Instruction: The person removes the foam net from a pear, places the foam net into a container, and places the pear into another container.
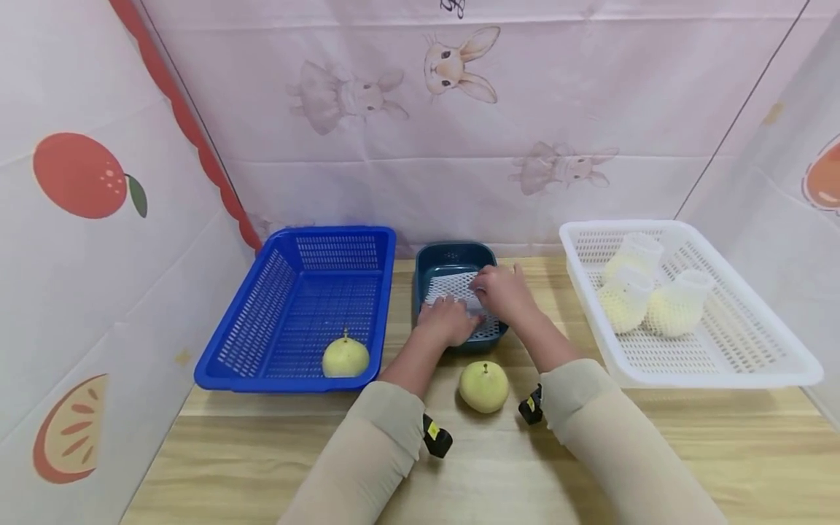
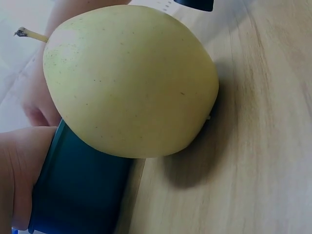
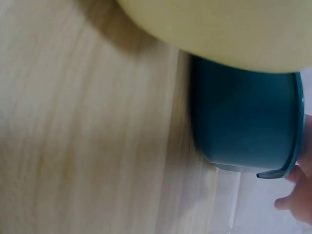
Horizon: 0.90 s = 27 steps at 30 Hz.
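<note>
White foam net sleeves [image 1: 453,286] lie flat in a small dark teal basket [image 1: 456,251]. My left hand [image 1: 448,321] reaches over the basket's front side and rests on the netting, its fingertips hidden. At the netting's right edge, my right hand [image 1: 504,293] has curled fingers and appears to pinch a sleeve. A yellow-green pear [image 1: 483,387], stem up, stands on the table between my forearms, just in front of the basket. This pear [image 2: 131,83] fills much of the left wrist view, with the teal basket [image 2: 80,180] behind it.
A blue basket [image 1: 289,385] on the left holds one bare pear [image 1: 345,357] at its front right corner. To the right, a white basket [image 1: 722,379] contains three pears in foam nets [image 1: 679,305]. A printed curtain [image 1: 420,189] hangs close behind.
</note>
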Tool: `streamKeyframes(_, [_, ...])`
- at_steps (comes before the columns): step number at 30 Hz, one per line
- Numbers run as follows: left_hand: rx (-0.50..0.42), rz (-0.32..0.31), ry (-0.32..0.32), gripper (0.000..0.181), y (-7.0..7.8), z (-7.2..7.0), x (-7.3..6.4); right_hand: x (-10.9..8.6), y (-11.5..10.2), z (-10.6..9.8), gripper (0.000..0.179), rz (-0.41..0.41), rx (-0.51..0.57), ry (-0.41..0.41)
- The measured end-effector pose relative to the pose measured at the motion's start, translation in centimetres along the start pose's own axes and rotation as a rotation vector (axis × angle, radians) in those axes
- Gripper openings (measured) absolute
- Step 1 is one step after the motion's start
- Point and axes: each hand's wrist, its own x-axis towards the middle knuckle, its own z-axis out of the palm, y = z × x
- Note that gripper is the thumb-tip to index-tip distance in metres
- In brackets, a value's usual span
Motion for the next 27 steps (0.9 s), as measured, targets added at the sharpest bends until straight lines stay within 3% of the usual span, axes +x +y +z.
streamKeyframes(5, [-0.002, -0.006, -0.042, 0.065, 0.3, 0.2, -0.3, -0.4, -0.2, 0.7, 0.024, 0.047, -0.055, -0.229])
streamKeyframes(11, [-0.006, -0.013, -0.043, 0.056, 0.5, -0.1, -0.2, 0.1, -0.4, 1.1, 0.024, 0.074, -0.094, -0.315])
streamKeyframes(16, [0.036, 0.010, 0.030, 0.050, 0.3, -0.5, 0.2, 0.7, -0.7, 0.9, 0.024, 0.073, -0.125, -0.331])
streamKeyframes(20, [0.056, 0.085, 0.161, 0.045, 0.0, -0.8, -0.2, 0.9, -0.9, 0.6, 0.024, 0.101, -0.157, -0.337])
streamKeyframes(23, [-0.052, 0.155, 0.266, 0.045, -0.4, -0.9, -1.5, 0.9, -1.0, 0.7, 0.025, 0.113, -0.171, -0.335])
streamKeyframes(27, [-0.362, 0.295, 0.357, 0.042, -1.1, -0.8, -4.5, 0.9, -0.9, 1.0, 0.027, 0.115, -0.180, -0.350])
